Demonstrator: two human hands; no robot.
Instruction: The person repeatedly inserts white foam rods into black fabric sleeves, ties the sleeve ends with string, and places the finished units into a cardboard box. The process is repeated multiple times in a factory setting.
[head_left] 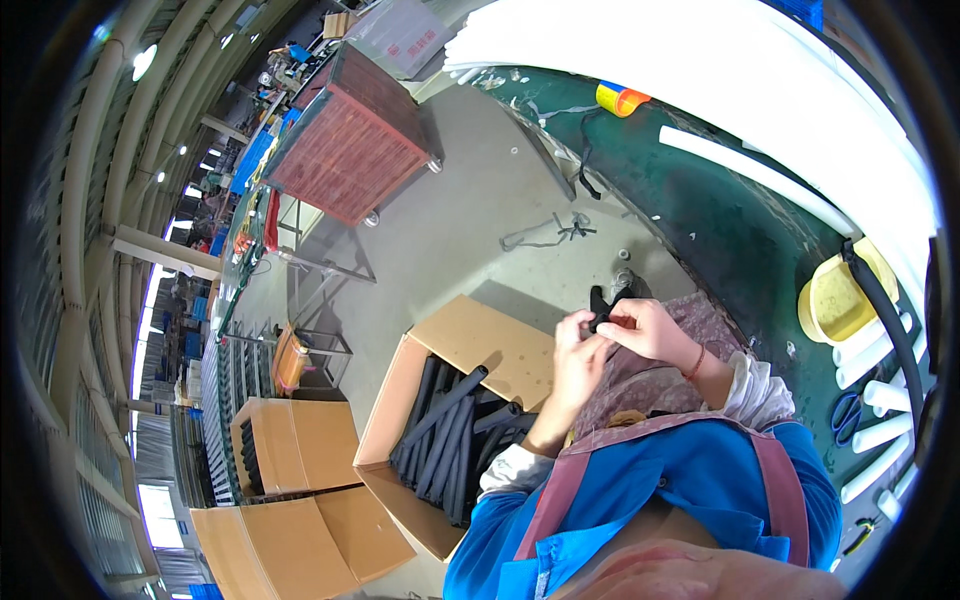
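Observation:
In front of my apron, my left hand and my right hand come together, both with closed fingers. Between them they pinch a small, dark, soft-looking black piece with two ends sticking up. My fingers cover its lower part, so its kind is unclear. Left of my left forearm stands an open cardboard box. Long black foam tubes lie in it at angles, some rising past its rim. One wide flap folds outward beside my left hand.
A green-topped table on the right carries a large bundle of white tubes, a yellow basin, blue-handled scissors and an orange-yellow tape roll. More cardboard boxes stand at left. A reddish-brown wheeled cabinet is farther off.

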